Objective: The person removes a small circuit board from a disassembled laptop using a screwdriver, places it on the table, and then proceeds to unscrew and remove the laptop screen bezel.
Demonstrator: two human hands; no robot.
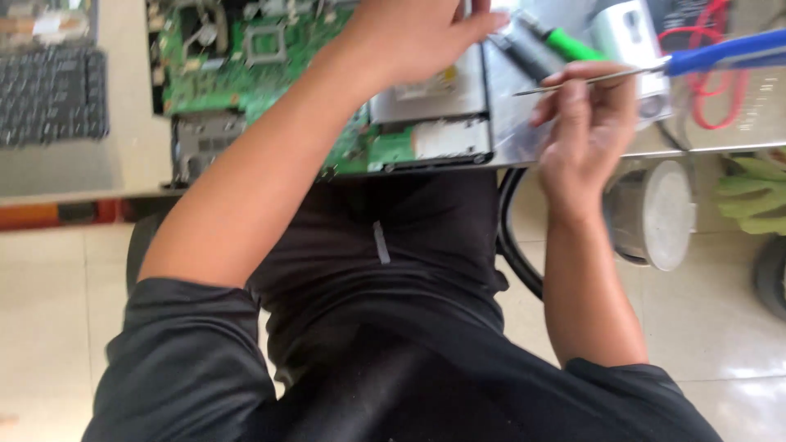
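My left hand (409, 37) reaches across a green circuit board (270, 49) and lies on a silver metal drive box (434, 96), fingers stretched out and gripping nothing that I can see. My right hand (585, 123) is at the table's near edge, to the right of the drive. It pinches the thin metal shaft of a blue-handled screwdriver (720, 53), whose tip points left toward the drive. A green-handled tool (569, 42) lies just beyond my right hand's fingers.
A dark keyboard (49, 94) sits at the far left of the table. A white device (630, 33) and red wires (704, 49) are at the right. Below the table edge are a grey-white cylinder (655, 214), green gloves (753, 192) and a black cable (512, 237).
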